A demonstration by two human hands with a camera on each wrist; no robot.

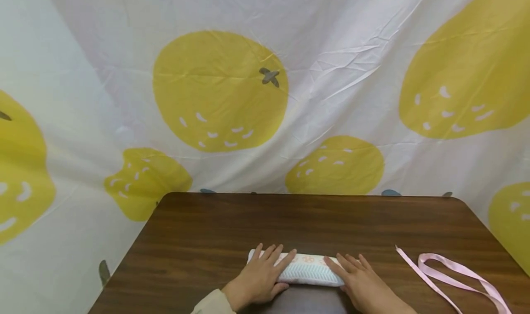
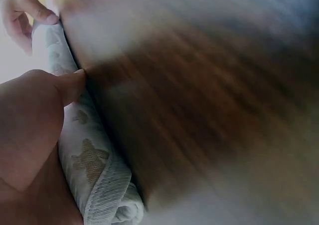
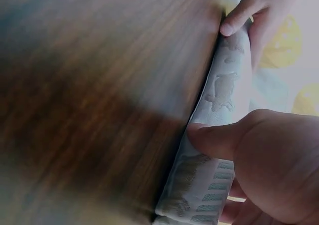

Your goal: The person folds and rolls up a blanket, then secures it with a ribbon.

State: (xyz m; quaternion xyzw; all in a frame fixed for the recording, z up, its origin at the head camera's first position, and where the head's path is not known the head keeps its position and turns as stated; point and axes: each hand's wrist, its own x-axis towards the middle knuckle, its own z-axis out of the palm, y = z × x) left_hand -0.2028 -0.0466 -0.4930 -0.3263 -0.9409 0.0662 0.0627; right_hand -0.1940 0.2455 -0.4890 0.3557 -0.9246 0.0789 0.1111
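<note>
A rolled-up towel (image 1: 310,270), white with pale blue stripes and orange flower patterns, lies crosswise on the wooden table. My left hand (image 1: 262,273) holds its left part, fingers over the top and thumb on the near side. Its spiral end (image 2: 127,210) shows in the left wrist view, beside brownish animal figures. Toward the other end, my right hand (image 1: 364,279) holds the roll the same way. In the right wrist view the right thumb (image 3: 212,137) lies against the towel's near side. Most fingertips are hidden behind the roll in the wrist views.
A pink ribbon (image 1: 447,261) lies loosely looped on the right of the dark wooden table (image 1: 207,226). Behind the table's far edge hangs a white cloth (image 1: 331,98) printed with yellow fruit.
</note>
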